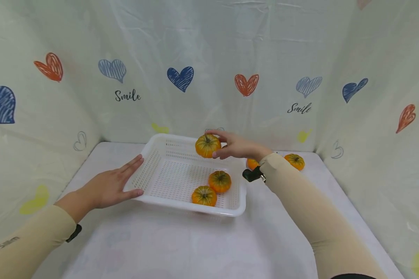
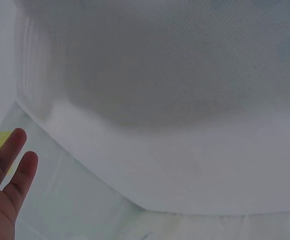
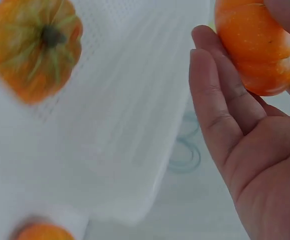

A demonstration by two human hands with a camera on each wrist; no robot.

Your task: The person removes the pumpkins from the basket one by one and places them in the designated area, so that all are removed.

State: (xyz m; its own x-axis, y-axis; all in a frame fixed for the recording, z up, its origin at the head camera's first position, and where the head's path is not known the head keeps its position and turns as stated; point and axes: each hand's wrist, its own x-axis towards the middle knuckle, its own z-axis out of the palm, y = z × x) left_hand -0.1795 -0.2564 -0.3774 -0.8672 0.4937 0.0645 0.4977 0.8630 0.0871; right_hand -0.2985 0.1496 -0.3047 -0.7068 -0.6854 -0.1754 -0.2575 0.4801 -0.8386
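Observation:
A small orange-and-green pumpkin (image 1: 207, 146) is pinched between the thumb and fingers of my right hand (image 1: 235, 145), held over the far right part of a white plastic basket (image 1: 188, 209). In the right wrist view the held pumpkin (image 3: 257, 47) shows its glossy orange side. Two more pumpkins lie in the basket, one pumpkin (image 1: 220, 181) touching the other pumpkin (image 1: 204, 196) near the front right corner. My left hand (image 1: 113, 186) rests with straight, spread fingers at the basket's left rim. Two of its fingers (image 2: 22, 180) show in the left wrist view.
Right of the basket, a pumpkin (image 1: 294, 162) sits on the white-covered table (image 1: 181, 248). Another pumpkin (image 1: 253, 164) is partly hidden behind my right wrist. A pale curtain (image 1: 216, 46) printed with hearts encloses the table at the back and sides.

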